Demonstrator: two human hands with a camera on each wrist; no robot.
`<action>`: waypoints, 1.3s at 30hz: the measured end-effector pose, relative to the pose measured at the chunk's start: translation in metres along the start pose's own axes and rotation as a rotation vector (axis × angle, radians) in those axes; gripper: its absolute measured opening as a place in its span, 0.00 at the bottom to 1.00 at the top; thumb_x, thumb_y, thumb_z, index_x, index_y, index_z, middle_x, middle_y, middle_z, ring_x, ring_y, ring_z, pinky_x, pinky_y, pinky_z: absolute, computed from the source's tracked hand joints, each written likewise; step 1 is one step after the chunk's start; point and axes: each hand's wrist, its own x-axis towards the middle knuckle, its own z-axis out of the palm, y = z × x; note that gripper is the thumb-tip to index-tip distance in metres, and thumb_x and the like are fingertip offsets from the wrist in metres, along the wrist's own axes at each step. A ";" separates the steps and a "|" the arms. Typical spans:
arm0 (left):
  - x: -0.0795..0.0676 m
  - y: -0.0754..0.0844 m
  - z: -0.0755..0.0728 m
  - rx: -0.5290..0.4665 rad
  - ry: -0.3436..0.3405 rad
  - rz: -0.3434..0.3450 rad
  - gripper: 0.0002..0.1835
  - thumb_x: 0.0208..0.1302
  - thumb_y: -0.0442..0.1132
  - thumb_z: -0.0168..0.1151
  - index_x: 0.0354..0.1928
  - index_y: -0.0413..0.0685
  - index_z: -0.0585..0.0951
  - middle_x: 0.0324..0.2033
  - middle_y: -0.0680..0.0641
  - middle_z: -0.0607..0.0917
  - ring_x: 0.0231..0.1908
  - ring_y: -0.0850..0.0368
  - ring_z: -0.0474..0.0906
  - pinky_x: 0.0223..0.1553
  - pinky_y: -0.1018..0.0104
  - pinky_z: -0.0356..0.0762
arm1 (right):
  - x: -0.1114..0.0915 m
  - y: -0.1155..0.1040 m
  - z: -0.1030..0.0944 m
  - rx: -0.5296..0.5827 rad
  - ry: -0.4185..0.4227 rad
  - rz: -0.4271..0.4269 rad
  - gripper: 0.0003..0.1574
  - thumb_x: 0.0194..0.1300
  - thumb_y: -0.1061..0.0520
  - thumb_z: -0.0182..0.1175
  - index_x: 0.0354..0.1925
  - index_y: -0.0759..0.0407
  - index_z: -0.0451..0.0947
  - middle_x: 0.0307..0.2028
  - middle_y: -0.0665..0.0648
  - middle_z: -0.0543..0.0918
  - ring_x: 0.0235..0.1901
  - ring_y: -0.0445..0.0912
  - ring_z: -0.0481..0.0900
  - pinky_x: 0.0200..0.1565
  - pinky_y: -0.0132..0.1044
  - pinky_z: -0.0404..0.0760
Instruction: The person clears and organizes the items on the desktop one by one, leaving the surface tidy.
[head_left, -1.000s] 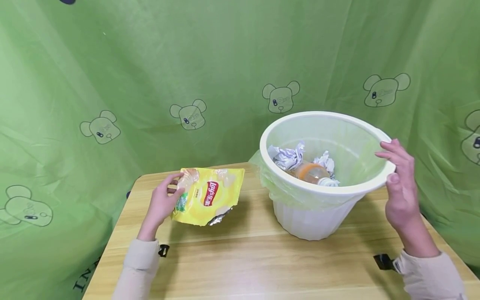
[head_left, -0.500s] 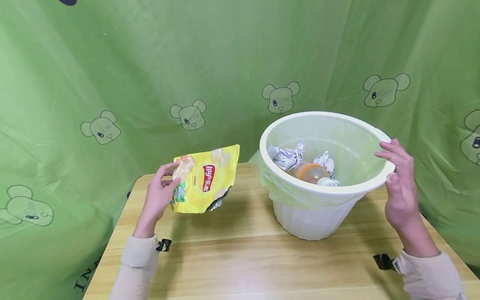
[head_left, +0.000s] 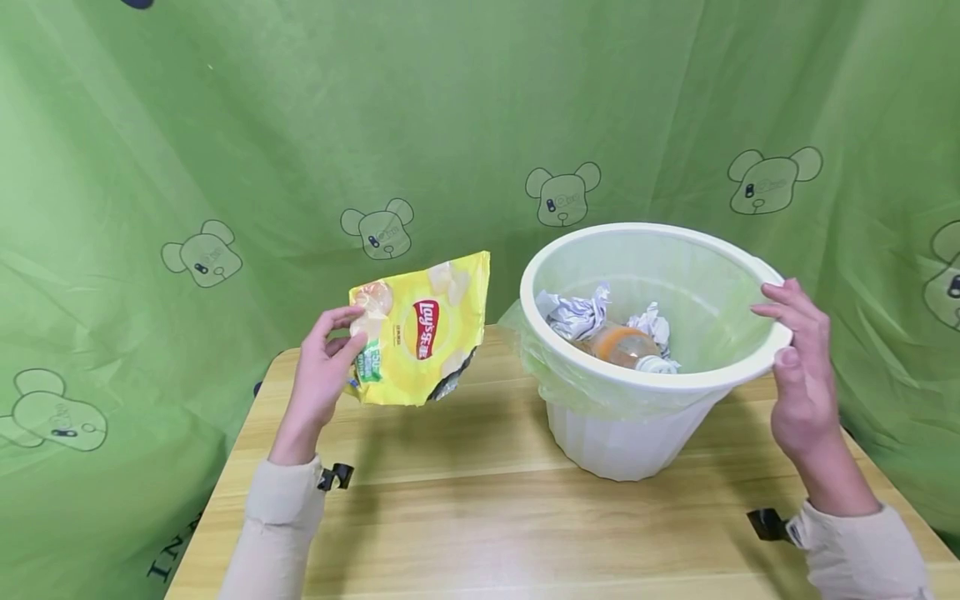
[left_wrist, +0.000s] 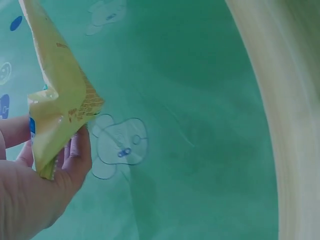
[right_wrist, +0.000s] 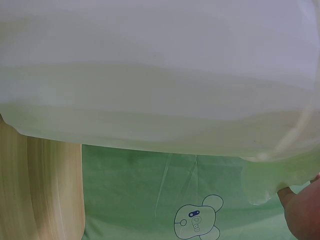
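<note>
A yellow Lay's chip bag (head_left: 420,333), torn at its lower right corner with silver lining showing, hangs above the table left of the bin. My left hand (head_left: 324,367) pinches its left edge between thumb and fingers. In the left wrist view the bag (left_wrist: 60,95) appears edge-on, held by the left hand (left_wrist: 45,185). To the right, a white trash can (head_left: 618,442) leans toward me with a thin green liner over its rim. My right hand (head_left: 806,375) grips the rim's right side. Only part of the right hand (right_wrist: 305,212) shows in the right wrist view.
Inside the can lie crumpled paper balls (head_left: 581,315) and a plastic bottle (head_left: 618,344) with an orange label. The wooden table (head_left: 450,517) is backed by a green curtain (head_left: 465,125) with bear faces.
My left hand has lifted the chip bag up off the table and tilted it more upright, most recently shifting slightly right. The right hand and trash can have stayed in place.
</note>
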 end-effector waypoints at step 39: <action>0.014 0.081 0.072 -0.306 -0.201 0.214 0.27 0.74 0.28 0.58 0.73 0.46 0.72 0.62 0.44 0.72 0.54 0.51 0.79 0.54 0.64 0.87 | -0.001 0.001 0.001 0.009 0.004 0.010 0.33 0.80 0.49 0.42 0.60 0.80 0.68 0.71 0.52 0.68 0.79 0.53 0.52 0.83 0.45 0.40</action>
